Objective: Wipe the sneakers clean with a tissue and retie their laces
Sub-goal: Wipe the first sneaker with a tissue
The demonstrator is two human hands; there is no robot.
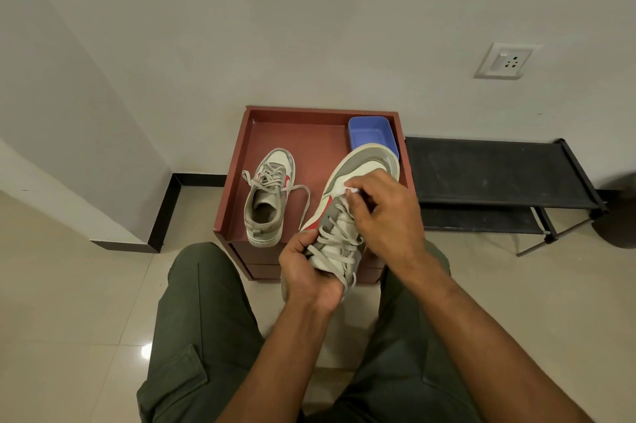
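Wiping step: the right hand point(385, 212) pinches a tissue point(348, 189) on the held sneaker point(358, 168); the left hand point(306, 271) has a tight grip on its heel. Next, the other sneaker point(270, 195) on the desk point(309, 137), then laces.

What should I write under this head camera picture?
Left hand holds a sneaker; right hand wipes it with tissue.

Glossy floor tiles point(69, 302), matt brown wooden cabinet top point(303, 140), smooth blue plastic tray point(371, 135), black cloth rack point(495, 171)
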